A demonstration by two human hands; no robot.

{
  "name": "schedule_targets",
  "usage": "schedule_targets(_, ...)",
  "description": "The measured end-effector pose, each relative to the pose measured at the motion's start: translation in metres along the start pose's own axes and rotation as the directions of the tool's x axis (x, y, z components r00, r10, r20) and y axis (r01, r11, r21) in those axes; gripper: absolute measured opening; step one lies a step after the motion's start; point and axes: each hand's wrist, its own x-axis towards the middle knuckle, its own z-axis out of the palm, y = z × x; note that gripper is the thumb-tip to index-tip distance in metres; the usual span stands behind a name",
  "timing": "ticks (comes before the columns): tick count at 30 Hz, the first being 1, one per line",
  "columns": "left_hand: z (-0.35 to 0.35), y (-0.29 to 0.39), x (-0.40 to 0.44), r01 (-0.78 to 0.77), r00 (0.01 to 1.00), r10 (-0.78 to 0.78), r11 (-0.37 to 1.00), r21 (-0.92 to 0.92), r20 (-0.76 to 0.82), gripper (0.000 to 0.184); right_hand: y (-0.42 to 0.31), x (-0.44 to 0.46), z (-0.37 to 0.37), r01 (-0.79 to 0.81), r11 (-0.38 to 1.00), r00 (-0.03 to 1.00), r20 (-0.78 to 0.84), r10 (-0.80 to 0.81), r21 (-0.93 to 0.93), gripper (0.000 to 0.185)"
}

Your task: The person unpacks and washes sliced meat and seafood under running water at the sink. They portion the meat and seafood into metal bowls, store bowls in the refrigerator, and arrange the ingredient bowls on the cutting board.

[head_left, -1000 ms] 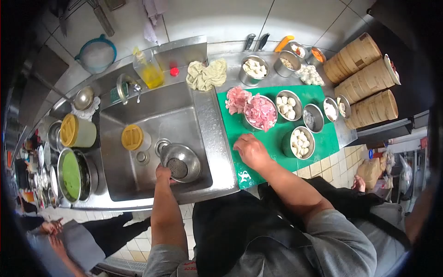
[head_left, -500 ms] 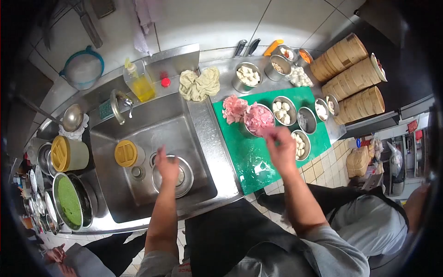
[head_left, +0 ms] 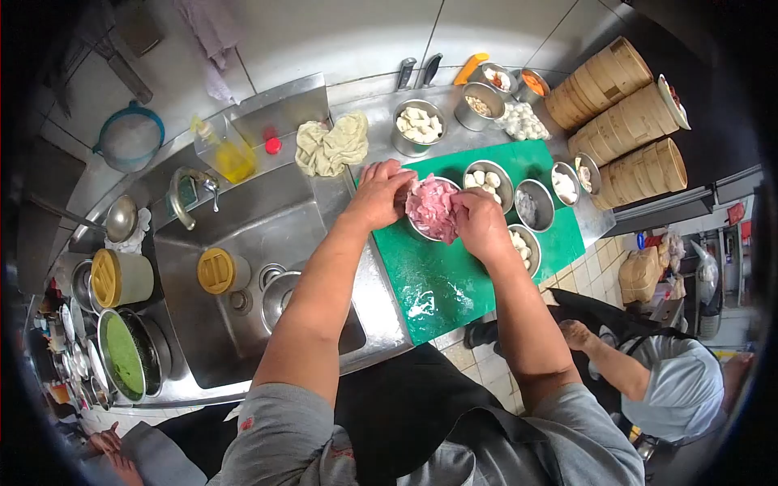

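Observation:
A steel bowl heaped with sliced raw pink meat point(head_left: 433, 209) rests on a green cutting board point(head_left: 433, 300). My left hand point(head_left: 382, 194) reaches to the left of that bowl, where its curled fingers close on meat slices; it covers the place of the loose meat pile. On the bowl's right side my right hand point(head_left: 484, 223) pinches meat slices at the rim, fingers bent inward. Just behind my right hand is a bowl of white round pieces point(head_left: 489, 180). Another bowl with pale pieces point(head_left: 523, 245) sits beside my right wrist, partly hidden by it.
Left of the board is a steel sink point(head_left: 235, 340) with a yellow-lidded container point(head_left: 217, 271) and a metal bowl point(head_left: 279, 296). A crumpled cloth point(head_left: 332, 144) lies behind. Bamboo steamers point(head_left: 604, 85) stack at right. A co-worker point(head_left: 668, 381) is at lower right.
My left hand has moved from over the sink to the meat on the board. My right hand, which held up a meat slice, has lowered to the bowl. The view has shifted slightly.

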Motion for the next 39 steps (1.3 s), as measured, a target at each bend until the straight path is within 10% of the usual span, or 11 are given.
schedule_targets(7, 0.009, -0.005, 0.0, 0.052, 0.981, -0.063, 0.997, -0.066, -0.184, 0.05, -0.011, -0.013, 0.02, 0.159, 0.971, 0.979, -0.155, -0.132, 0.176, 0.034)
schedule_targets(11, -0.003, -0.004, -0.001, 0.242, 0.882, -0.36, 0.9, -0.363, -0.305, 0.043, 0.0, -0.015, 0.029, 0.206, 0.966, 0.971, -0.151, -0.183, 0.153, 0.042)
schedule_targets(13, -0.021, 0.011, -0.011, 0.227, 0.812, -0.544, 0.63, -0.743, -0.213, 0.042, 0.001, -0.015, 0.026, 0.19, 0.966, 0.979, -0.104, -0.174, 0.177, 0.042)
schedule_targets(17, -0.026, 0.008, -0.055, 0.137, 0.801, -0.592, 0.327, -0.935, -0.09, 0.048, 0.004, -0.014, 0.024, 0.194, 0.957, 0.98, -0.095, -0.177, 0.215, 0.042)
schedule_targets(27, -0.055, 0.02, -0.212, 0.151, 0.665, -0.746, 0.157, -0.976, -0.017, 0.04, -0.042, -0.001, 0.001, 0.263, 0.946, 0.96, -0.146, -0.238, 0.187, 0.041)
schedule_targets(31, -0.057, 0.018, -0.255, 0.178, 0.59, -0.808, 0.122, -0.976, 0.007, 0.037, -0.085, 0.012, 0.038, 0.152, 0.944, 0.974, 0.118, -0.193, 0.291, 0.04)
schedule_targets(35, -0.054, 0.004, -0.293, 0.125, 0.514, -0.858, 0.078, -0.989, -0.003, 0.036, -0.103, 0.029, 0.1, 0.167, 0.942, 0.923, 0.381, -0.046, -0.291, 0.053)
schedule_targets(39, -0.065, -0.003, -0.318, 0.108, 0.489, -0.872, 0.031, -0.994, 0.026, 0.03, -0.088, 0.047, 0.142, 0.032, 0.894, 0.927, 0.347, 0.14, -0.447, 0.054)
